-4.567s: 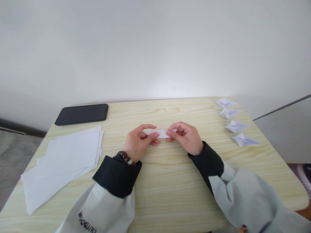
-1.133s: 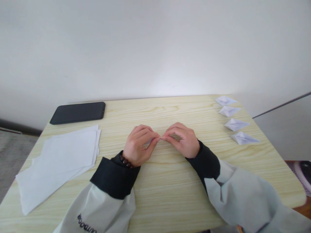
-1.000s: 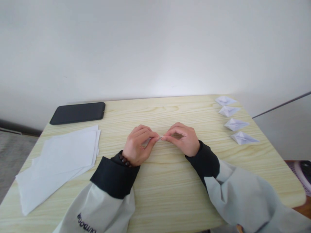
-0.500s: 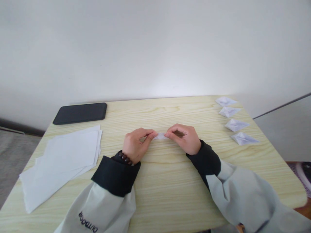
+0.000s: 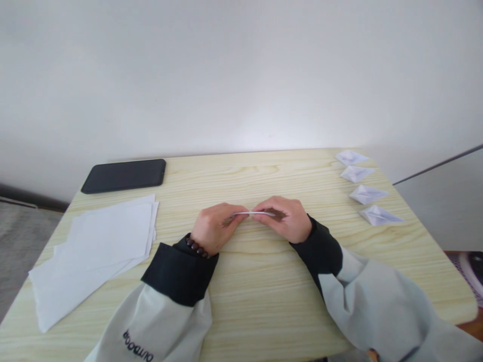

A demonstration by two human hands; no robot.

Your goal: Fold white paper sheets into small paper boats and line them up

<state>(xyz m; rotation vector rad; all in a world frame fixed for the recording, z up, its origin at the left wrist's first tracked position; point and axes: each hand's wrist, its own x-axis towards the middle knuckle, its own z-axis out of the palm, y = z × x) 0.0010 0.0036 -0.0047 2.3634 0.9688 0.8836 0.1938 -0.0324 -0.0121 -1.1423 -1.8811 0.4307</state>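
A small folded white paper piece (image 5: 253, 213) is held edge-on between both hands, just above the middle of the light wooden table (image 5: 249, 286). My left hand (image 5: 212, 232), with a dark bead bracelet at the wrist, is closed and pinches the paper's left end. My right hand (image 5: 286, 222) is closed on its right end, fingers curled over it. Most of the paper is hidden by the fingers.
A stack of white paper sheets (image 5: 94, 254) lies at the left. A black phone (image 5: 124, 175) rests at the back left. Several folded white paper boats (image 5: 364, 193) stand in a row along the right edge. A plain wall rises behind the table.
The paper piece, a flat strip 4.6 s ago, was squeezed to a small bit between the fingertips a second ago; now it shows edge-on as a thin line and both hands sit slightly lower.
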